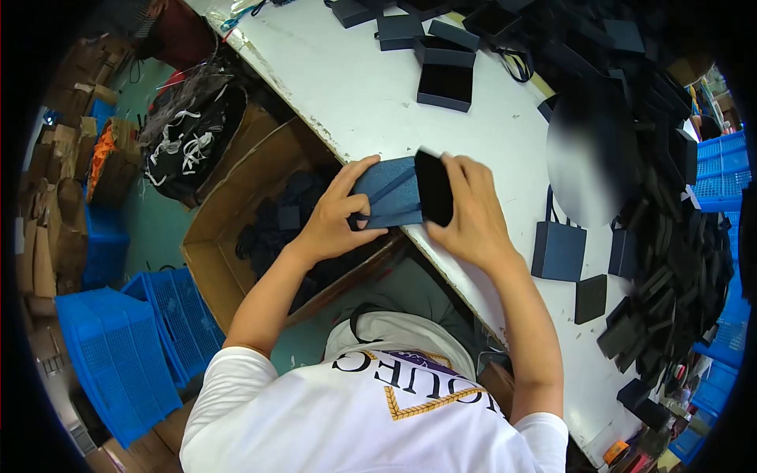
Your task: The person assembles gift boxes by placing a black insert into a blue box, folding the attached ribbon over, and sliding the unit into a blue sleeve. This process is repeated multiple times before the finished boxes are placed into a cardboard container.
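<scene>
Between my hands, over the edge of the white table, is a small blue box or bag with a dark ribbon across it. My left hand grips its left side, fingers curled at the ribbon. In my right hand is a black pad, held by its right edge against the blue piece's right end. Whether the pad is partly inside cannot be seen. A blue bag with handles stands to the right, beside another black pad.
An open dark box lies farther back. Dark boxes and pads are heaped at the right. Below the table's left edge is a cardboard box holding dark items. Blue crates stand at the lower left.
</scene>
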A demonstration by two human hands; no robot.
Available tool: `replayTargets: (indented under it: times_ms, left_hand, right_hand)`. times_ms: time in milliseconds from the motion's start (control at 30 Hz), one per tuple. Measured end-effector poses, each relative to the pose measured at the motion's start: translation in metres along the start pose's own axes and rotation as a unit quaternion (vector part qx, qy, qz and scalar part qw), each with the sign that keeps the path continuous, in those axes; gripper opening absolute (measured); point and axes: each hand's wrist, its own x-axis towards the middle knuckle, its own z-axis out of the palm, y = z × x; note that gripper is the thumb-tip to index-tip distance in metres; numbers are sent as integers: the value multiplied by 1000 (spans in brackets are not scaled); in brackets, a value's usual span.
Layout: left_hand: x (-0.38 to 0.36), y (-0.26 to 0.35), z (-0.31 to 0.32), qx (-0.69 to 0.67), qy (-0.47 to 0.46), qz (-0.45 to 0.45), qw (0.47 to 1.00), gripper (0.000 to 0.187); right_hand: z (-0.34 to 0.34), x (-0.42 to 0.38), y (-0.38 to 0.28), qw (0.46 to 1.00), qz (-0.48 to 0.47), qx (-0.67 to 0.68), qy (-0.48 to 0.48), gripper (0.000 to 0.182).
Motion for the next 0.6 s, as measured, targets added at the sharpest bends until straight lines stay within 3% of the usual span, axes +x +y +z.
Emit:
replayTargets:
  times_ms: [167, 267, 300, 400, 433, 533, 600]
  left_hand:
    - [2, -7, -14, -34, -90, 11, 995, 46]
    - [-1, -1, -10, -12, -127, 3, 992, 51]
    - [-3, -2, -5, 54, -122, 35, 991, 54]
    - [-4, -1, 22, 13, -57, 51, 997, 57]
    - [-5, 2, 35, -4, -62, 47, 997, 59]
    - [-12, 5, 49, -4, 4, 23, 1000, 61]
    - [-20, 8, 38, 2, 46, 10, 999, 62]
  right_hand:
    - [-19, -17, 21, 988, -32, 79, -128, 91]
    - [-17, -19, 26, 977, -52, 132, -162, 90]
    - [-14, -19, 34, 971, -73, 126, -189, 99]
    - [12, -25, 10, 991, -43, 85, -95, 116]
    - [38, -27, 5, 987, -40, 127, -84, 130]
    - [54, -10, -12, 965, -2, 260, -20, 120]
    - [55, 0, -17, 971, -35, 231, -45, 108]
